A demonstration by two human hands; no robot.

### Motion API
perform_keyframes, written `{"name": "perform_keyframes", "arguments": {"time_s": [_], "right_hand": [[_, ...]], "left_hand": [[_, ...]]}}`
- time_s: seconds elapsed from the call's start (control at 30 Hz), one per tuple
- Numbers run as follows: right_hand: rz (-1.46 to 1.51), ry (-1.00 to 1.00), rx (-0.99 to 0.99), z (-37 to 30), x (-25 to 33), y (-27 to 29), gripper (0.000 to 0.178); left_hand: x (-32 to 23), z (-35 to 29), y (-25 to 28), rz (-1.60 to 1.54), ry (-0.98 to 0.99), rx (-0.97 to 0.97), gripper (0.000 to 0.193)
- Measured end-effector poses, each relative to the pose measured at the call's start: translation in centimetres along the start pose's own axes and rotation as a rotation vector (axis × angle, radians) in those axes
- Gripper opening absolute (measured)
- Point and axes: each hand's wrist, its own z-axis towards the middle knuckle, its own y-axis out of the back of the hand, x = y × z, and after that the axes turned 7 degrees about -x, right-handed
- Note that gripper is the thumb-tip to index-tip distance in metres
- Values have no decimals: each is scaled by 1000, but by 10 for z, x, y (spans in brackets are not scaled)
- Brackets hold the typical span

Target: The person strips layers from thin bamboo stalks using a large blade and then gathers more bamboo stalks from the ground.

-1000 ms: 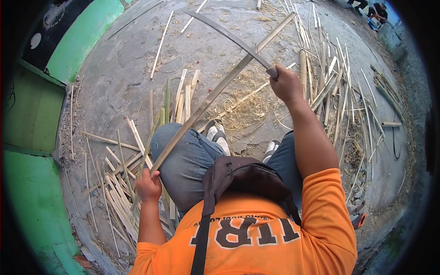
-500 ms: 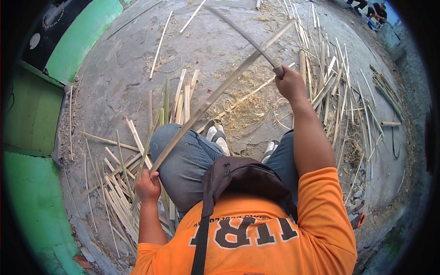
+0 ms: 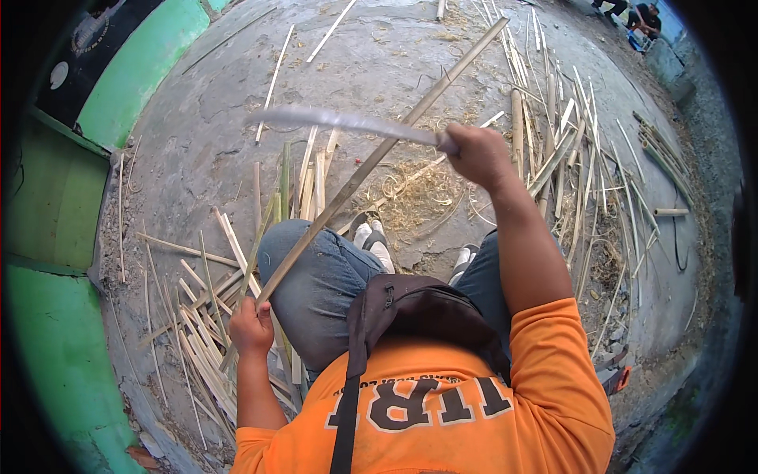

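My left hand is wrapped round the lower end of a long bamboo strip, which slants up and away to the right across my left knee. In my right hand is the handle of a machete, its long blade pointing left and crossing the strip. The blade is smeared by motion, and whether it touches the strip I cannot tell. Curly bamboo shavings lie on the ground beyond my feet.
Split bamboo strips are heaped beside my left leg. More bamboo pieces lie scattered to the right. An orange-handled tool rests near my right elbow. A green wall stands at left. Another person sits at the far right.
The machete has swung from pointing up and away to pointing left across the strip. My right hand has come slightly left and nearer. My left hand stays nearly still on the strip.
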Motion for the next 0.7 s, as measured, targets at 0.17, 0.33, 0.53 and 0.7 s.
{"name": "perform_keyframes", "arguments": {"time_s": [0.17,0.33,0.53,0.7], "right_hand": [[-59,-486,-83,-3,-59,14,16],[-97,-679,-156,-5,-57,12,19],[121,-420,-59,-2,-5,11,13],[28,36,-84,1,3,8,12]], "left_hand": [[5,-2,-11,-59,14,3,62],[3,3,-3,-45,2,3,61],[-3,1,-3,-122,27,7,61],[-5,0,-3,-186,54,17,61]]}}
